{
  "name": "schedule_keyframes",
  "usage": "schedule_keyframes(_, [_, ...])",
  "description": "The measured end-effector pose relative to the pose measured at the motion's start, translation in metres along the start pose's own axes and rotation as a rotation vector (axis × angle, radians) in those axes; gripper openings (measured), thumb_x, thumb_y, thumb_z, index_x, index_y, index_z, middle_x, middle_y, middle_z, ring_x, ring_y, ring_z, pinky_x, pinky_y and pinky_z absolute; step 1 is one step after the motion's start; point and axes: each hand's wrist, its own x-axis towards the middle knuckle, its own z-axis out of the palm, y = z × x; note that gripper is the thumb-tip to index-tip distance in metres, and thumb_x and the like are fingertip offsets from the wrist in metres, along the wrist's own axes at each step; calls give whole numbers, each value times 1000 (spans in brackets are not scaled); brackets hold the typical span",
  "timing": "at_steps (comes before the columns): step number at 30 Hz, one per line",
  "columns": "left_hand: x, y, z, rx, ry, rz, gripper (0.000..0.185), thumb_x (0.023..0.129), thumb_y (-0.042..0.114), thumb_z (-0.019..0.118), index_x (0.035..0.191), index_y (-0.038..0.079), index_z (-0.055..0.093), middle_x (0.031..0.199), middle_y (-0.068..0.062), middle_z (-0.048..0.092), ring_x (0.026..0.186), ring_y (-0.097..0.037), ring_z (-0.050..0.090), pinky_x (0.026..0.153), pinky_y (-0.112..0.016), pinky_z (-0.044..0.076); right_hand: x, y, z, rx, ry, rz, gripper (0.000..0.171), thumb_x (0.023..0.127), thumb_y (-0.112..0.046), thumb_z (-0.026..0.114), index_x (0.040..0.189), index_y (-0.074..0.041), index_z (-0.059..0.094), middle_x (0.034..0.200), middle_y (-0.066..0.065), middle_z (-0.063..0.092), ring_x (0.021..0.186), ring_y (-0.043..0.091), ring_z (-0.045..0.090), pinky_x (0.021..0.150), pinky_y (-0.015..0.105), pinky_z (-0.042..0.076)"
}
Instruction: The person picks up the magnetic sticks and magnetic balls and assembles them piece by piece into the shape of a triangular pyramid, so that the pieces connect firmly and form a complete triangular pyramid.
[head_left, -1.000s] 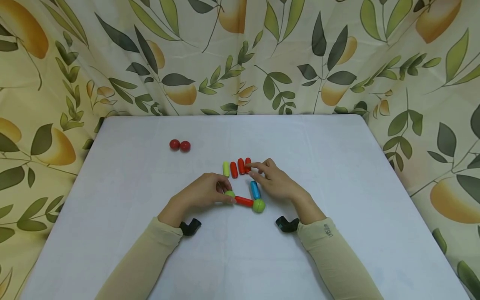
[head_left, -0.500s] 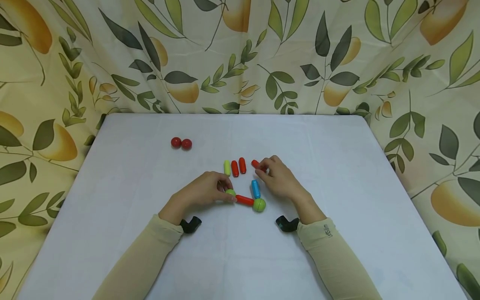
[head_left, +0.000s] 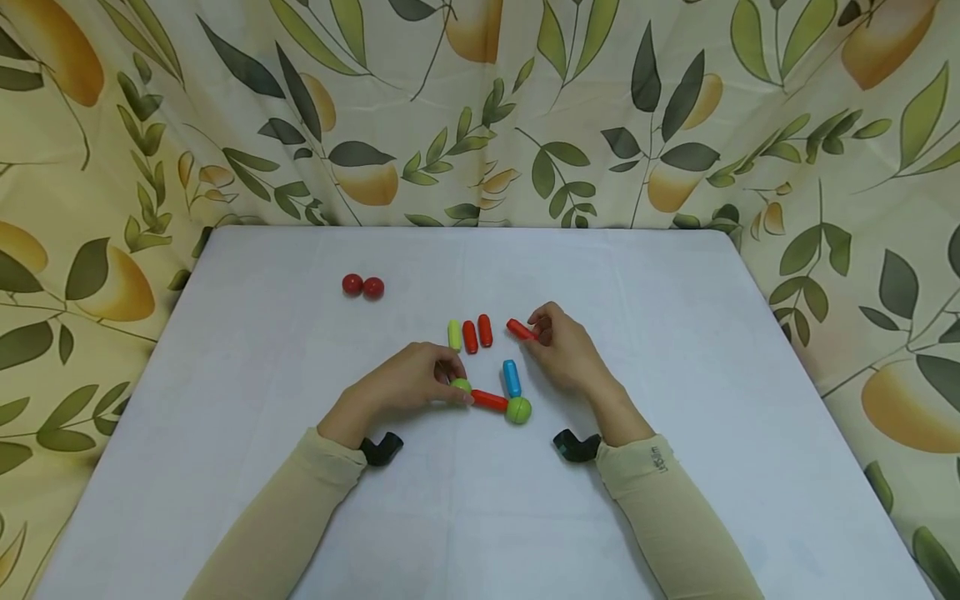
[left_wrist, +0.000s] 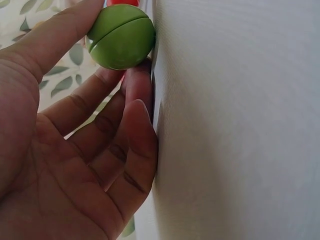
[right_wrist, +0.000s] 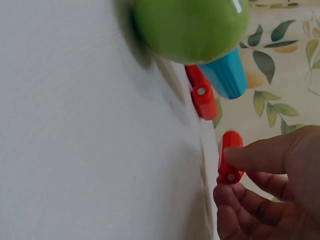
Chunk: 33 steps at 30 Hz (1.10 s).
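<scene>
My left hand (head_left: 412, 382) pinches a green ball (left_wrist: 121, 37) between thumb and fingers, low at the white tabletop. From that ball a red rod (head_left: 490, 402) runs to a second green ball (head_left: 518, 410), and a blue rod (head_left: 512, 378) extends from this second ball away from me. To the right, my right hand (head_left: 566, 348) holds another red rod (right_wrist: 231, 156) with thumb and fingertips; a silvery dot shows on the rod's end. Just beyond my left fingers lie a yellow-green rod (head_left: 454, 335) and two red rods (head_left: 485, 331), side by side.
Two red balls (head_left: 363, 287) sit together toward the back left of the white table (head_left: 675, 517). Behind it hangs a curtain (head_left: 525, 108) with a leaf and fruit print. A black wrist device (head_left: 382, 449) shows at the left cuff, another (head_left: 576, 446) at the right.
My right hand has taken the rightmost red rod from the row and drawn it to the right, turning it slantwise. The left hand stays at its green ball.
</scene>
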Motion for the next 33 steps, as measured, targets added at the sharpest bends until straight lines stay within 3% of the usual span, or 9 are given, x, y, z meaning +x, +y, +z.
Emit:
schedule_keyframes(6, [0, 1, -2, -6, -3, 6, 23, 85, 34, 87, 101, 23, 73, 93, 4, 68, 92, -17, 62, 82, -32, 53, -2, -8, -3, 93, -53, -63, 31, 97, -13, 71, 127, -10, 62, 115, 10, 66, 103, 26, 62, 90, 40, 55])
schedule_keyframes(19, [2, -2, -1, -7, -9, 22, 26, 85, 35, 87, 103, 22, 73, 93, 6, 69, 91, -15, 63, 84, -31, 53, -10, -22, -5, 139, -98, -238, 22, 99, -11, 70, 121, -12, 73, 115, 5, 67, 103, 21, 63, 92, 39, 55])
schedule_keyframes(28, [3, -2, 0, -29, 11, 19, 47, 82, 33, 90, 119, 15, 67, 98, 4, 69, 93, -14, 64, 87, -31, 55, -11, -25, 1, 151, -138, -291, 21, 100, -10, 68, 120, -13, 75, 113, 2, 67, 104, 20, 64, 90, 37, 55])
schedule_keyframes(33, [3, -2, 0, -39, 2, 24, 48, 82, 33, 90, 120, 14, 67, 98, 3, 69, 93, -15, 64, 87, -31, 55, -14, -29, 3, 159, -165, -295, 22, 100, -9, 67, 121, -11, 73, 115, 2, 69, 104, 22, 65, 91, 39, 55])
